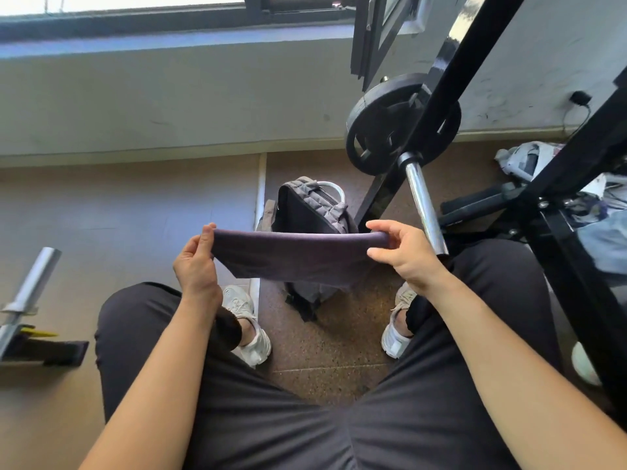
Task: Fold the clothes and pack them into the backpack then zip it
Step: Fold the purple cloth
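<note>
Left hand and right hand each pinch one end of the folded purple garment, held above the open backpack. Uneven release may unfold it.

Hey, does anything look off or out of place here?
Nothing stands out. Both hands, left and right, hold a folded purple garment level above the backpack, which stands open on the floor.

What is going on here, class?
A seated person holds a folded purple cloth stretched between the left hand and the right hand, above an open grey backpack standing on the floor between their feet. The cloth is not yet packed, and the backpack is unzipped. A barbell rests close by.
</note>
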`<state>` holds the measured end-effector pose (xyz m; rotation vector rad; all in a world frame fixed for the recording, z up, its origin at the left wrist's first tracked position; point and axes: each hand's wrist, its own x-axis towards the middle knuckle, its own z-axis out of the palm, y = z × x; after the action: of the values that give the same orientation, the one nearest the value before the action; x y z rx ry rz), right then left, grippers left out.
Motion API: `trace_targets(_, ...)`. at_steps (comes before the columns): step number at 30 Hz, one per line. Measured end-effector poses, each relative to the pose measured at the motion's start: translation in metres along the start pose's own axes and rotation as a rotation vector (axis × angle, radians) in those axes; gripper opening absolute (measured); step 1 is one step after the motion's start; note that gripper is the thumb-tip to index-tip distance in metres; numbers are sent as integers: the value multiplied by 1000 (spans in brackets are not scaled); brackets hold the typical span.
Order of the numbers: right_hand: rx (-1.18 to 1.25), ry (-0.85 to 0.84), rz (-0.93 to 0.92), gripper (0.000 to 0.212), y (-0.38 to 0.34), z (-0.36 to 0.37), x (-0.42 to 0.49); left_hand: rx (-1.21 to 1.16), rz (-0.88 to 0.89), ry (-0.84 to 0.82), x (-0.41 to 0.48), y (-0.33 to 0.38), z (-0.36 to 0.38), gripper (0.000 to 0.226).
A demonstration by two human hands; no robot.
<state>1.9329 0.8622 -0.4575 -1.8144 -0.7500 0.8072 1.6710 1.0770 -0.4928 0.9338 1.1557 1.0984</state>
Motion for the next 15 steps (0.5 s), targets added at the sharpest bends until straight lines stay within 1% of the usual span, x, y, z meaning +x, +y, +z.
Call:
trace_targets(2, -256, -61, -40, 51, 3, -1, 2, -34, 25, -47, 1, 3, -4, 22)
trace_targets(3, -365, -70, -59, 48, 4, 0, 2, -47, 28, -65, 1, 4, -6, 24)
trace_targets(5, -530, -56, -104, 34, 6, 1, 2, -48, 23, -85, 0, 7, -7, 28)
trace_targets(7, -606, -30, -112, 21, 9, 1, 3, -38, 33, -96, -4, 9, -7, 29)
trace_targets(9, -636, -12, -102, 15, 10, 0, 5, -25, 52, -98, -5, 10, -6, 27)
trace_targets(11, -620, 11, -101, 12, 14, -3, 8, 7, 65, -91, -6, 13, -7, 26)
trace_targets(12, -572, 23, -93, 12, 16, -4, 9, 21, 74, -86, -6, 13, -7, 25)
trace_targets(13, -477, 32, -58, 12, 17, -5, 10, 35, 82, -77, -5, 14, -8, 23)
trace_targets(15, -193, 58, 37, 13, 17, -5, 11, 66, 85, -75, -3, 12, -9, 15)
